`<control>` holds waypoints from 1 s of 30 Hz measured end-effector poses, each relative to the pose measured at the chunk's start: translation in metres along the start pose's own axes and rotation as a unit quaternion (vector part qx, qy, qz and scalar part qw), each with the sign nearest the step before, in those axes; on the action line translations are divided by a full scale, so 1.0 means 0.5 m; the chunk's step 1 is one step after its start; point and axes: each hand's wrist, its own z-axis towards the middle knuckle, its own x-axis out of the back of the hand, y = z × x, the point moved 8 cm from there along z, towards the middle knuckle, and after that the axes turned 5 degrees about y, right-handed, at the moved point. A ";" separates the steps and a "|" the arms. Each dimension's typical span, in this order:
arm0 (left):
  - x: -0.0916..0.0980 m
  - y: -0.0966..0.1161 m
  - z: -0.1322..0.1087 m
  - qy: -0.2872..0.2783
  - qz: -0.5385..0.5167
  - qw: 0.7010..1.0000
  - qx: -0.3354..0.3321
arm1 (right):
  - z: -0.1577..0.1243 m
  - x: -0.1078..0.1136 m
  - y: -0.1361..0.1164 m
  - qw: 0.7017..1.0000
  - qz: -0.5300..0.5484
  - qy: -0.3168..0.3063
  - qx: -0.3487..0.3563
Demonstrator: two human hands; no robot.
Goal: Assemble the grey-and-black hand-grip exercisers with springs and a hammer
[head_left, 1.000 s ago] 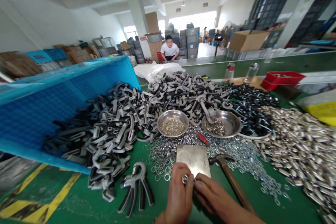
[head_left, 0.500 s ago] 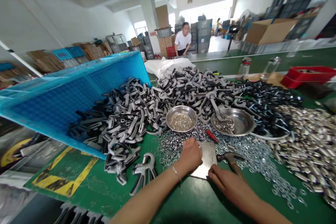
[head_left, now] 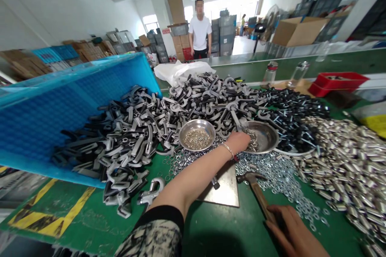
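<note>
My left hand (head_left: pixel 239 141) is stretched forward to the right steel bowl (head_left: pixel 265 138), its fingers bunched among the small metal pins in it. My right hand (head_left: pixel 291 231) is wrapped round the wooden handle of a hammer (head_left: pixel 256 190), whose head rests on the green table beside a square steel plate (head_left: pixel 224 188). A small metal part (head_left: pixel 215 183) stands on that plate. A second steel bowl (head_left: pixel 197 134) of tiny parts sits left of the hand. Loose washers (head_left: pixel 271 170) lie all around the plate.
A tipped blue crate (head_left: pixel 45 116) spills grey and black handles (head_left: pixel 129 140) at left. Black bolts (head_left: pixel 292 112) and silver sleeves (head_left: pixel 346 164) are heaped at right. A finished hand gripper (head_left: pixel 149 194) lies near the front. A person in a white shirt (head_left: pixel 199 28) stands beyond the table.
My left hand left the plate and reached forward into the right bowl. My right hand slid back and took hold of the hammer handle. A small part now stands on the plate.
</note>
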 end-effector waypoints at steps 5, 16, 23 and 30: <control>0.001 -0.014 -0.017 0.032 -0.038 0.998 0.027 | 0.019 -0.025 0.013 0.999 0.017 -0.013 -0.041; 0.096 -0.080 -0.264 0.198 -0.272 0.936 0.099 | 0.013 -0.041 -0.036 0.928 0.282 -0.142 -0.199; 0.033 -0.173 -0.465 0.191 -0.340 0.891 0.232 | 0.028 -0.044 -0.070 0.939 0.283 -0.117 -0.153; 0.001 -0.169 -0.425 0.154 -0.152 0.944 0.250 | 0.087 -0.039 -0.133 0.965 0.223 -0.137 -0.023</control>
